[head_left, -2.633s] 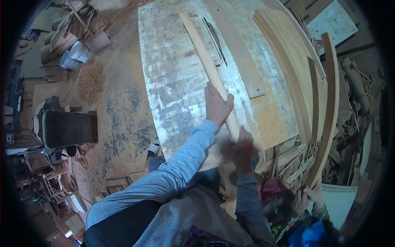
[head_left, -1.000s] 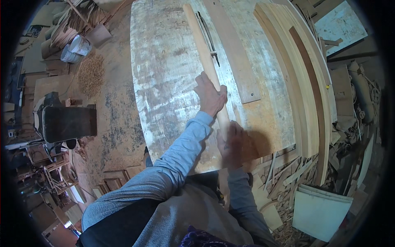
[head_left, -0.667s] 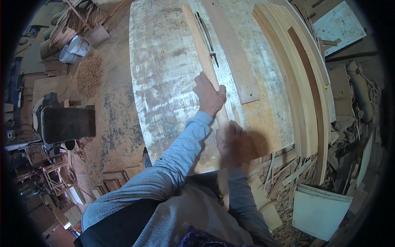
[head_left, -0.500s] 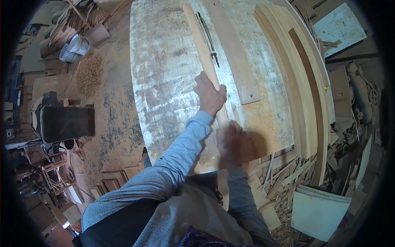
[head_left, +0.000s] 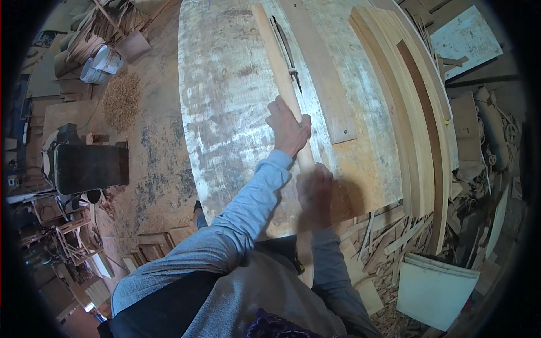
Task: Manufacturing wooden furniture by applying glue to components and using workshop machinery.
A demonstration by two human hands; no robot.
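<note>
A long, narrow wooden strip with rounded edges runs down the workbench toward my body and past the near edge. My left hand is closed around its middle, thumb on the right side. Closer to me, my right hand is closed over the same strip, slightly smeared by motion. Whether anything thin lies between that palm and the wood is hidden. Just right of the strip lies a thin, dark, slender object. Beyond it rests a flat board with a small hole near its end.
Several long planks are stacked along the bench's right side, some overhanging the near edge. Offcuts and a white panel sit on the floor at lower right. Left are a dark machine, a sawdust heap and white buckets.
My right hand has shifted very slightly up along the strip, its forearm moving with it. My left hand keeps its grip in nearly the same place.
</note>
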